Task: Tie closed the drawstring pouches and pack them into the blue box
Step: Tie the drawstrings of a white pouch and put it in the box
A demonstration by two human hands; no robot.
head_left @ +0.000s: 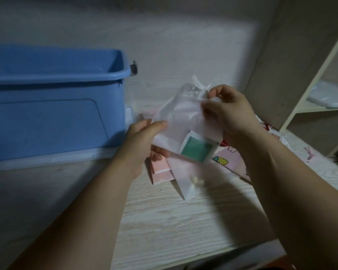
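A sheer pouch (181,115) is held at three o'clock from the blue box (47,117); left hand (142,141) grips its lower side, right hand (230,112) pinches the gathered neck (191,92), perhaps the drawstring (201,87).

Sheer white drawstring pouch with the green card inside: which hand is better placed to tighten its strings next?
Probably the right hand: its fingers pinch the gathered neck of the sheer white pouch, beside the strings. The left hand grips the lower edge, steadying it.
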